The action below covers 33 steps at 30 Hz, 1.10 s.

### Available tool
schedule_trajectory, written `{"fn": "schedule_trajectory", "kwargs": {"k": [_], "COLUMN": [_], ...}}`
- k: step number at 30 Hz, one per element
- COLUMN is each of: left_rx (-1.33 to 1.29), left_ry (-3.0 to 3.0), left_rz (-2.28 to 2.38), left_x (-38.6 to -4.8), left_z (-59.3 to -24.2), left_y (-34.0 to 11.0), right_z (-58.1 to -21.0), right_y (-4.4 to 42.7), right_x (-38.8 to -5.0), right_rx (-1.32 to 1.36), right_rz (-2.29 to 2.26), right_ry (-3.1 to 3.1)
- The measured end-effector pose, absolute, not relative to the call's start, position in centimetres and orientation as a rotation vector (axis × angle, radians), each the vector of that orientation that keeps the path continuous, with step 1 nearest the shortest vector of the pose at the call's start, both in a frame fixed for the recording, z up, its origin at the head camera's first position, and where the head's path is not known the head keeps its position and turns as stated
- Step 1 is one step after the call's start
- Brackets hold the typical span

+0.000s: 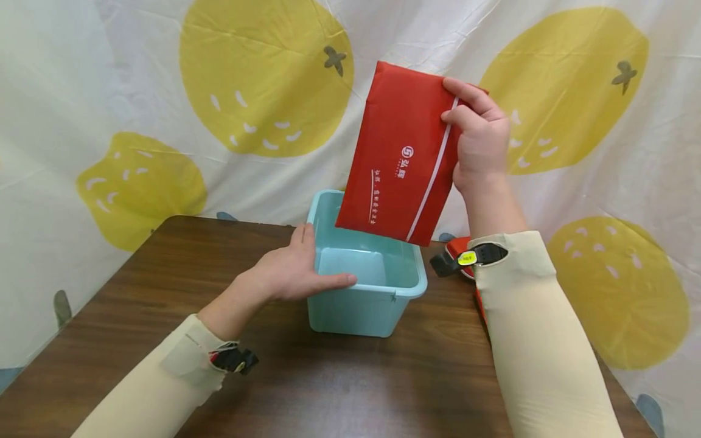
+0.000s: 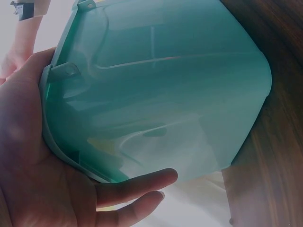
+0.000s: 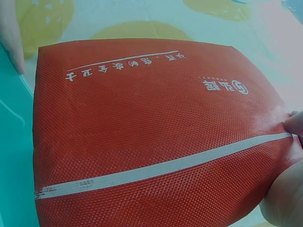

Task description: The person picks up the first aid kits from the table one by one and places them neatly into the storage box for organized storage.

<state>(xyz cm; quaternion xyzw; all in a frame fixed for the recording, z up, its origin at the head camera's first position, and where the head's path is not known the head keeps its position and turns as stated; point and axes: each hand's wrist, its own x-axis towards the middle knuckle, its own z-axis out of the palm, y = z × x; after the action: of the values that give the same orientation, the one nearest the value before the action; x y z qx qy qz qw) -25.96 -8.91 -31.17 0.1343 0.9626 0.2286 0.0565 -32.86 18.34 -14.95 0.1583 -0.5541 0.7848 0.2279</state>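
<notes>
Red pouch (image 1: 402, 152) in the pinch of the right grip (image 1: 483, 139), long axis steep, lower end down-left.

The right hand (image 1: 482, 137) was raised in a grip; the left hand (image 1: 290, 267) lay lower, its fingers extended.
The left forearm (image 1: 231, 308) reached forward and inward from the lower left, the left thumb (image 1: 335, 281) stretched rightward, away from the fingers, two of which (image 2: 137, 187) showed straight in the left wrist view. The right forearm (image 1: 496, 210) rose steeply, carrying its hand well above the other; there the right thumb (image 1: 459, 116) and a finger pinched, pointing left. Both pale sleeves (image 1: 533, 316) ended near the wrists, and the hands were well apart.
</notes>
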Motion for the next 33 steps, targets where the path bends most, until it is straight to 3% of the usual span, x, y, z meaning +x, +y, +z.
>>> {"fn": "schedule_trajectory", "kwargs": {"k": [33], "left_rx": [0.42], "left_ry": [2.901], "left_rz": [0.699], "left_x": [-25.5], "left_z": [-31.0], "left_y": [-8.5], "right_z": [-20.7], "right_y": [14.9], "right_x": [-37.1], "right_rx": [0.156], "right_rz": [2.201], "right_ry": [-1.903]}}
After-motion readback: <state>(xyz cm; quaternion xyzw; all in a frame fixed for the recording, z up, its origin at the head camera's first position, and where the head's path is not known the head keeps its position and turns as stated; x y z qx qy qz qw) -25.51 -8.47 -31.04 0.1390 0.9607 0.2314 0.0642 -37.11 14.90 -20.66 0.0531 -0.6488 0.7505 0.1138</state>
